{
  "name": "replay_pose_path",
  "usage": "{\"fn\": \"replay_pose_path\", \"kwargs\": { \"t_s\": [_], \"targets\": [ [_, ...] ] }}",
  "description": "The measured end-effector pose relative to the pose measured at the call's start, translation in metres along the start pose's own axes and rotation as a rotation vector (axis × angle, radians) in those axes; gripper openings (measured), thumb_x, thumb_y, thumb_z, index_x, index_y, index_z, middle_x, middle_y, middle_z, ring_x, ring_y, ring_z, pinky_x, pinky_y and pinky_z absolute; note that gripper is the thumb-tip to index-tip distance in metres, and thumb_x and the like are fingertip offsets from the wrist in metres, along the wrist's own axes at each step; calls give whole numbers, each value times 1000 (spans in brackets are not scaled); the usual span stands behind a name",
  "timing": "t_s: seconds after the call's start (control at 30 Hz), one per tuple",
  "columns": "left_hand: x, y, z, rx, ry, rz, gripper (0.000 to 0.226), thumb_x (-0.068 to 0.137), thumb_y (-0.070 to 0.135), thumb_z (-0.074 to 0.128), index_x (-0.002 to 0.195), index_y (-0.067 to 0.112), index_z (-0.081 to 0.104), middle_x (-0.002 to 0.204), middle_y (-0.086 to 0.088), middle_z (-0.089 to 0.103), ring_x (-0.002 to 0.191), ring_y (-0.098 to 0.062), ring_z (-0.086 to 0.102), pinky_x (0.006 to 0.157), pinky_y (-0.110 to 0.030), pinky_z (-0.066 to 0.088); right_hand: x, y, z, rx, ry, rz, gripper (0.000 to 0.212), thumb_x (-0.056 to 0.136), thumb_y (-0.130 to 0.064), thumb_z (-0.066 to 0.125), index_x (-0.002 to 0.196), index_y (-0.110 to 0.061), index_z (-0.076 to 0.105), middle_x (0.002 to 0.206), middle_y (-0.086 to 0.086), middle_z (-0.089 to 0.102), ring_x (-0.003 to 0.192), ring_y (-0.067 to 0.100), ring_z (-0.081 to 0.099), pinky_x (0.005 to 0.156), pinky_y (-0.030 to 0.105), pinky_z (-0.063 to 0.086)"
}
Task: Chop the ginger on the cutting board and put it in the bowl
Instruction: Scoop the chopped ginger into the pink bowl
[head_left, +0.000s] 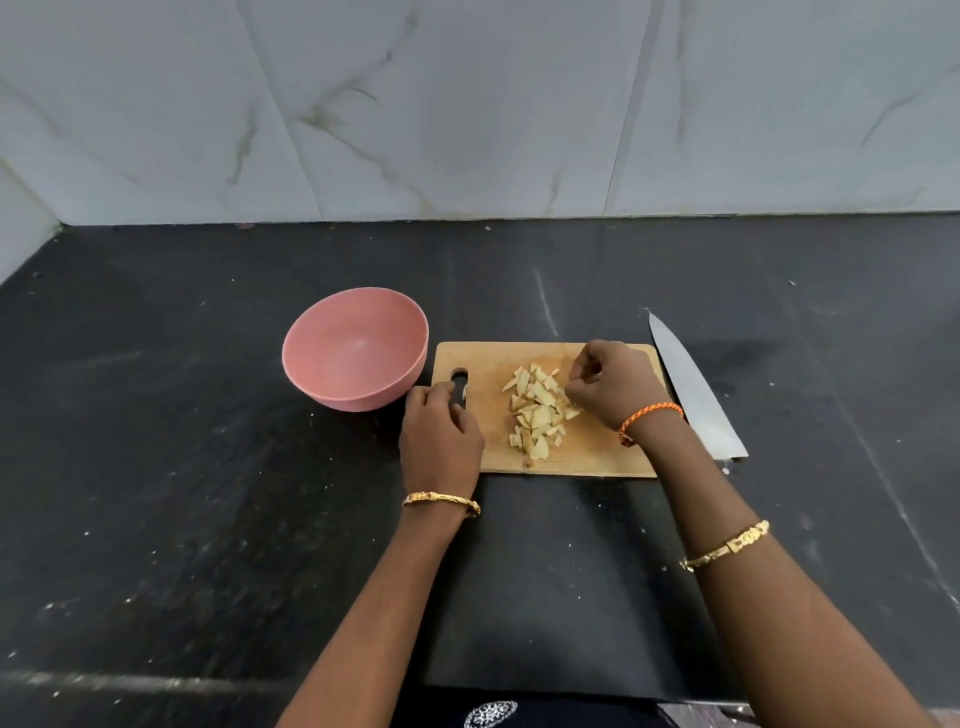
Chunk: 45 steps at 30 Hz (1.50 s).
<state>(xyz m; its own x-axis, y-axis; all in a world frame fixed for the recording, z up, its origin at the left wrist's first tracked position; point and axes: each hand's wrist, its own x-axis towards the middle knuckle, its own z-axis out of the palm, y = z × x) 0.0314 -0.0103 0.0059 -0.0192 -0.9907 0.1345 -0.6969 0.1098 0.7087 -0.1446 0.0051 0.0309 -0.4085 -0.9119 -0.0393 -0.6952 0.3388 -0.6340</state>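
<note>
A black stone desk (197, 467) fills the lower two thirds of the frame, speckled with pale flecks, and behind it a white marble-veined wall (467, 104) takes the upper third. Near the middle of the frame lies a wooden cutting board (597, 452), its handle slot at the left end. Just left of it, touching or nearly touching its upper left corner, stands a pink bowl (356, 348), tipped slightly toward the camera, with nothing visible inside. To the right of the board a large knife (691, 384) lies flat on the desk, its tip pointing to the upper part of the frame and its handle end hidden behind the right forearm.

The left hand (440, 436) rests on the board's left end by the handle slot, fingers curled over the edge; its grip appears to hold the board, though how firmly cannot be told. The right hand (610, 387) sits on the right part of the board with fingers bent down at the edge of the pile, its grip narrow and gathered on the pieces there.

The chopped ginger (537, 410) lies in a loose pile of pale yellow slivers at the centre of the board, between the two hands. Gold bangles circle both arms, and an orange thread band (649, 415) wraps the right wrist.
</note>
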Motion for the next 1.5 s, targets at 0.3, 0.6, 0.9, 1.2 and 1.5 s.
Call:
{"fn": "replay_pose_path", "kwargs": {
  "t_s": [0.3, 0.6, 0.9, 1.2, 1.5],
  "targets": [
    [29, -2, -6, 474, -236, 148, 33, 97, 19, 42, 126, 27, 56, 111, -7, 54, 95, -27, 58, 75, -37, 46, -18, -3, -4, 173, 49, 49, 7, 78, -6, 66, 80, -12, 66, 84, -2, 65, 83, 13, 58, 75, 24, 43],
    [49, -3, -8, 419, -264, 254, 23, 92, 17, 54, 109, 15, 69, 104, -8, 64, 92, -26, 61, 77, -38, 51, -24, 5, 4, 279, 86, 64, 7, 83, -14, 66, 87, -9, 64, 86, -1, 64, 80, 11, 56, 63, 11, 40],
    [37, 17, -7, 40, -132, 250, 11, 81, 22, 71, 91, 20, 74, 89, 2, 62, 79, -10, 56, 69, -24, 46, -29, 11, 1, 277, 141, 105, 12, 90, -9, 53, 97, -10, 62, 94, 0, 63, 82, 12, 54, 70, 20, 44],
    [35, 22, 16, -38, -399, 166, 56, 90, -5, 41, 143, 12, 34, 118, -4, 59, 106, -20, 57, 99, -33, 47, -3, 0, 2, -155, -266, -54, 42, 89, -4, 50, 131, -8, 51, 127, 13, 46, 117, 29, 49, 101, 32, 43],
    [51, 30, 8, -236, -388, 158, 35, 100, 28, 34, 126, 13, 53, 121, -4, 62, 110, -13, 56, 96, -24, 41, -39, 0, 2, -168, -98, -189, 83, 72, -60, 65, 138, -14, 44, 135, 9, 41, 127, 26, 35, 106, 36, 31]
  ]
}}
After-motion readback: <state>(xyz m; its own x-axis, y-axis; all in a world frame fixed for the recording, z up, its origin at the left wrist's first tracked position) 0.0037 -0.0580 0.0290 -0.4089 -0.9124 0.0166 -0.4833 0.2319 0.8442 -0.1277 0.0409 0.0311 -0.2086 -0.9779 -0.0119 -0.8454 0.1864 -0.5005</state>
